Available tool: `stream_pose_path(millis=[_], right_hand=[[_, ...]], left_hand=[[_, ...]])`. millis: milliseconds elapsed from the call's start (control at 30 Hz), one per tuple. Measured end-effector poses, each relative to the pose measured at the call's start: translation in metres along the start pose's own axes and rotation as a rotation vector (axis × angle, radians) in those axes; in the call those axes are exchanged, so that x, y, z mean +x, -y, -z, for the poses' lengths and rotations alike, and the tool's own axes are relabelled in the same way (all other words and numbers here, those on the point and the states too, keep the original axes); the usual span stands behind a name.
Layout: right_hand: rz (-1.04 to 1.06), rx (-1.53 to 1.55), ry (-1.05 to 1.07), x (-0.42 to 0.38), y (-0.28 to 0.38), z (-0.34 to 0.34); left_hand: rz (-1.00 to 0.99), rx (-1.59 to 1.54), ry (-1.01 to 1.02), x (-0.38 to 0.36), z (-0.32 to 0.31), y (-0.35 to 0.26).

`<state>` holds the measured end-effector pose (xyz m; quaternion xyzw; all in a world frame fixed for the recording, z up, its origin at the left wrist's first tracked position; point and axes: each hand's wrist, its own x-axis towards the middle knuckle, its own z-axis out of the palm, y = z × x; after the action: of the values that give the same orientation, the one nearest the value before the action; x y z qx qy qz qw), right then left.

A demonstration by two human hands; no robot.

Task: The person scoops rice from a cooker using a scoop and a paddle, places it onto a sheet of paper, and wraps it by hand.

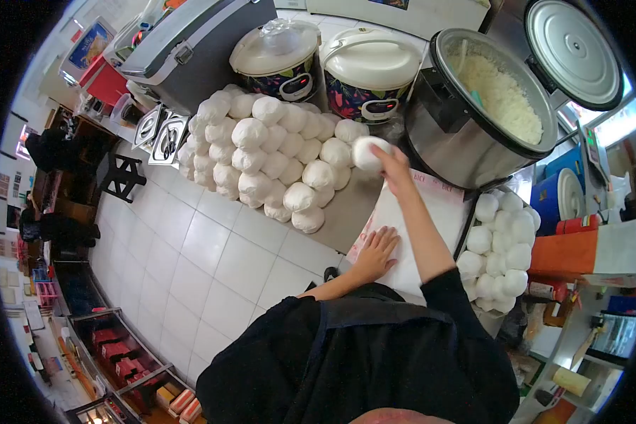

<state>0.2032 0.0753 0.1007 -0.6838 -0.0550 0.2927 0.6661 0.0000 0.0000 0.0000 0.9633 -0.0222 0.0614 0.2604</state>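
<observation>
My right hand (394, 169) grips a round white paper-wrapped rice bundle (367, 153) at the right end of a big pile of similar bundles (261, 155). Palm down, my left hand (376, 254) lies with fingers spread on a stack of white wrapping paper (396, 212) printed in pink. Just beyond the paper stands a large steel rice cooker (445, 138), its lid (576, 46) raised. Cooked white rice (502, 99) fills much of it, and a pale green utensil (478, 97) pokes out of the rice.
Two flowered cookers (283, 60) (369, 78) stand behind the pile, beside a grey cooler box (198, 49). More wrapped bundles (500, 244) sit right of the paper. Steel pans (168, 138) rest at the left end. A black stool (120, 175) stands on the tiled floor (212, 254).
</observation>
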Motion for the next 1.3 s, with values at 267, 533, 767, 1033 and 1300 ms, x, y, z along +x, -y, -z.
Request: stream_pose_path(millis=[267,533,767,1033,1300], right_hand=[[0.622,-0.707,-0.436,0.032,-0.012,-0.074],[0.739,-0.843,-0.262,-0.007,0.016,-0.047],[1.354,-1.454,-0.098,-0.019,0.264,0.153],[2.004,-1.923,0.834,0.125,0.239,0.216],[1.623,-2.323,0.566,0.12,0.267,0.247]], left_hand=[[0.009,-0.14,-0.022,-0.005,0.017,0.01],[-0.052,0.107,0.129,0.001,0.01,0.014],[0.038,-0.304,-0.357,0.078,0.194,0.023],[-0.594,0.138,-0.404,0.291,0.347,-0.061],[-0.798,0.85,-0.073,0.483,0.313,-0.038]])
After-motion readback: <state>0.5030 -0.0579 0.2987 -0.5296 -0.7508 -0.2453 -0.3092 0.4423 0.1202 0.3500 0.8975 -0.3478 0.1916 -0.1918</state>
